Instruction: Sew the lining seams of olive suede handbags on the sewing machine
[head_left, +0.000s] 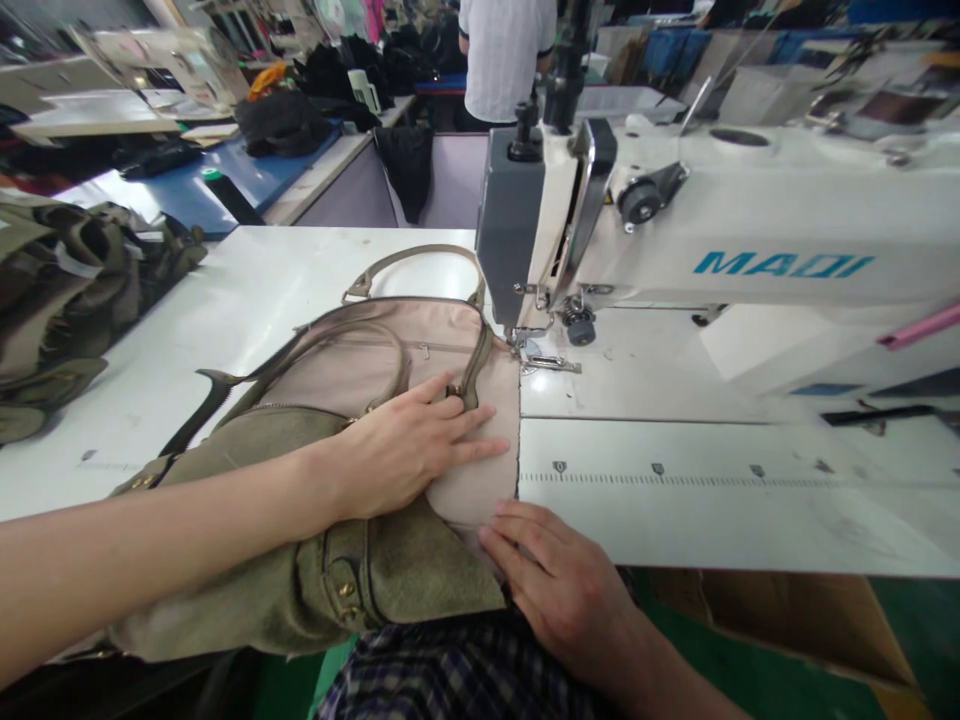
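An olive-green handbag lies across the machine table with its pale pink lining spread out flat. My left hand rests on the lining, fingers spread, beside a dark zipper end. At the lining's lower right corner, my right hand has its fingers closed over the edge; the thumb is hidden. The lining's raw edge runs up to the presser foot of a white sewing machine. Two bag handles stick out above the opening.
Olive bag pieces are piled on the left. A ruler scale marks the white tabletop. Behind stand another sewing machine, a black thread cone and a person in a white shirt. A cardboard box sits below the table.
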